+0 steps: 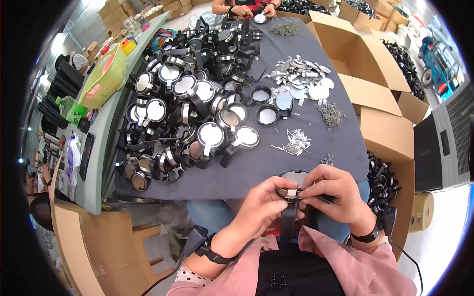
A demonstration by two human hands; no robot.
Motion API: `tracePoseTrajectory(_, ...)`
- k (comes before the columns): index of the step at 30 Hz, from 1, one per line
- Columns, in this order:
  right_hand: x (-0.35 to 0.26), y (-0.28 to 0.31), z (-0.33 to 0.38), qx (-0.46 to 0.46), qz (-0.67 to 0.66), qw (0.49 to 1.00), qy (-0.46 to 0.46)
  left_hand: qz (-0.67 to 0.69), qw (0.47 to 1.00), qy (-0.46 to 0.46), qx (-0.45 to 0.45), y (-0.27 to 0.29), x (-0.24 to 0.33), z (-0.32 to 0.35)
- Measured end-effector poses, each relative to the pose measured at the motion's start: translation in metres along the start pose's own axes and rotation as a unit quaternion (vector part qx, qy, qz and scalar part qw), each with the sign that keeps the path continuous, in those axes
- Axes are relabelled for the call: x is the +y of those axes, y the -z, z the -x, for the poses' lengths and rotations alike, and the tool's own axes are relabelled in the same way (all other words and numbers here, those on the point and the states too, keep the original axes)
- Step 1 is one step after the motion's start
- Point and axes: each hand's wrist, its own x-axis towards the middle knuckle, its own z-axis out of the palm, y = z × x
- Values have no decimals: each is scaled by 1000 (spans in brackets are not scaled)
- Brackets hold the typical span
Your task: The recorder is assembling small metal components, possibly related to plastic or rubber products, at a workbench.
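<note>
At the table's near edge, both my hands are closed on a black-handled lid, a black ring with a silver metal disc and a long dark handle pointing down toward my lap. My left hand grips the ring's left side, thumb and fingers by the metal hinge tab. My right hand pinches at the tab's right side; anything small between those fingertips is hidden. Just beyond are a few wire springs and a pile of thin metal pins. Two black rings lie farther off beside loose metal discs.
A large heap of black-handled lids covers the table's left half. More springs lie at the right edge. Open cardboard boxes line the right side. A green basket stands on a side table. Another person's hands work at the far end.
</note>
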Motion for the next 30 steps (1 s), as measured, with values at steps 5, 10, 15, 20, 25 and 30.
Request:
tracePoseTrajectory(5,-3,1,-1,-3,6,1000,-7,5,1000,6,6,-5,2,0)
tracePoseTrajectory(10,-4,-1,-3,6,22,1000,-4,-55,998,-37,-8,2,-9,-3)
tracePoseTrajectory(15,-6,5,-9,-22,29,999,-23,-100,995,-15,-2,-1,-2,-6)
tracePoseTrajectory(20,-9,8,-13,-40,41,998,-21,-90,995,-14,-40,6,-5,-9)
tracePoseTrajectory(25,-11,9,-16,-50,47,997,-28,-48,995,-26,-88,10,-4,-10)
tracePoseTrajectory(30,-17,5,-22,-100,105,989,3,-118,992,-1,-36,10,-2,-8)
